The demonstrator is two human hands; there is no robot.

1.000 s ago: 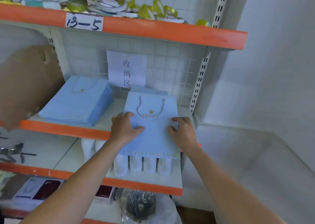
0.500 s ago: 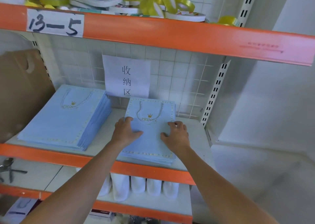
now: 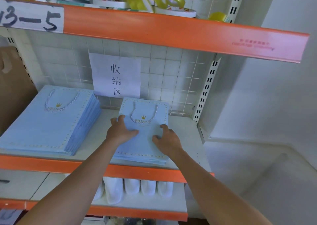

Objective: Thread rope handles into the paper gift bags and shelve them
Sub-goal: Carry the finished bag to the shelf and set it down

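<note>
1. The shelving unit (image 3: 171, 31) fills most of the view, with orange front rails and a white wire grid at the back; the upper rail carries a handwritten label (image 3: 30, 19) reading "13–5" at about ten o'clock.
2. On the middle shelf (image 3: 185, 139), at nine o'clock, lies the bigger stack of light-blue gift bags (image 3: 48, 127), flat, with a rope handle showing on the top one.
3. A brown cardboard sheet (image 3: 13, 91) leans at the far left edge, just beside that stack.
4. Near the centre lies the smaller stack of bags (image 3: 145, 134), and its top bag has a twisted rope handle (image 3: 143, 113) looped above a gold crown and lettering.
5. A white paper sign (image 3: 116, 75) with three printed characters hangs on the grid at twelve o'clock from the smaller stack, its lower edge just behind the bags.
6. Rolls of tape (image 3: 137, 0) (white and yellow, heaped loosely) sit on the top shelf.
7. White folded items (image 3: 132, 187) stand in a row on the shelf below, at six o'clock.
8. The left hand (image 3: 120, 130) rests palm-down on the top bag, fingers spread flat, gripping nothing.
9. The right hand (image 3: 167, 139) rests on the same bag at its right side, fingers slightly bent and pressing down, not grasping.
</note>
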